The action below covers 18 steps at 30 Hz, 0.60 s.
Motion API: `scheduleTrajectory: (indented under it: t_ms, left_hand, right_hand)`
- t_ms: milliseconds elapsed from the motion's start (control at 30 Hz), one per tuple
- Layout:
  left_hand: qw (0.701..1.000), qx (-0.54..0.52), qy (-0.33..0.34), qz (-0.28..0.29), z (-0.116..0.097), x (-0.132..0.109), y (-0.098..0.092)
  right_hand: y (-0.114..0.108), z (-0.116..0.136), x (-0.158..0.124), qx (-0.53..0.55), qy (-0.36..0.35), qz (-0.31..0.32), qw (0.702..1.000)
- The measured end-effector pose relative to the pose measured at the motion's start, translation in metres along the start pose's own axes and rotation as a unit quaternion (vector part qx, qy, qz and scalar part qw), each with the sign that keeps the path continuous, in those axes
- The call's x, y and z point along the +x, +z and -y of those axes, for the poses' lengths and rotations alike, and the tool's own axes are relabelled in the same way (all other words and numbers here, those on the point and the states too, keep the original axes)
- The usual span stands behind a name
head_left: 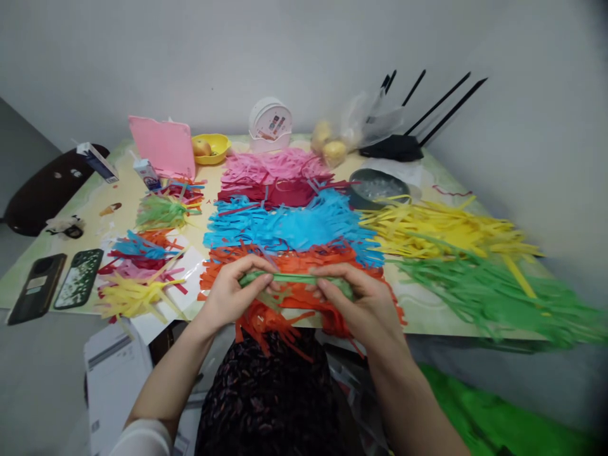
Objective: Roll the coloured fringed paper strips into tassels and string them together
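Observation:
My left hand (234, 290) and my right hand (357, 297) both pinch the ends of a green paper strip (291, 278), stretched level between them at the table's near edge. Their fingers are closed on it. Right under the hands lies a heap of orange paper strips (289, 259), some hanging over the edge. Behind it are heaps of blue strips (289, 225), dark red strips (280, 193) and pink strips (273, 166).
Yellow strips (441, 228) and green strips (494, 294) fill the right side. Mixed strip bundles (137, 278) lie left, beside two phones (59, 282). At the back stand a pink tablet case (164, 145), yellow bowl (213, 147), white tub (270, 121), dark bowl (377, 187) and router (399, 147).

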<state>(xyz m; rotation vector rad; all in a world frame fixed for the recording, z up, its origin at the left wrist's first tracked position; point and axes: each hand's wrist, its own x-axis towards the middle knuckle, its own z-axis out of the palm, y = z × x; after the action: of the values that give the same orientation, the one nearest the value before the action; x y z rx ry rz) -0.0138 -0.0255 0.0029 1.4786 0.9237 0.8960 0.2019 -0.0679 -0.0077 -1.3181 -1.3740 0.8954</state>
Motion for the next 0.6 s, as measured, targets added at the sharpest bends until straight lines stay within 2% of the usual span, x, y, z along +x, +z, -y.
scheduleTrajectory:
  t_ms: [167, 433, 533, 600]
  left_hand:
    - [0.998, -0.062, -0.019, 0.004, 0.004, 0.002, -0.001]
    - [0.994, -0.111, 0.002, 0.018, 0.022, 0.006, -0.002]
    - [0.993, -0.12, 0.013, 0.006, 0.024, 0.005, -0.001]
    - [0.997, -0.075, 0.033, 0.012, 0.017, 0.002, -0.004]
  right_hand:
    - [-0.001, -0.003, 0.003, 0.054, -0.011, 0.009, 0.998]
    - [-0.003, -0.011, 0.01, 0.091, -0.022, 0.045, 0.995]
    - [-0.003, -0.005, 0.009, 0.057, -0.073, 0.041, 0.995]
    - [-0.004, 0.003, 0.008, 0.007, -0.133, 0.031, 0.991]
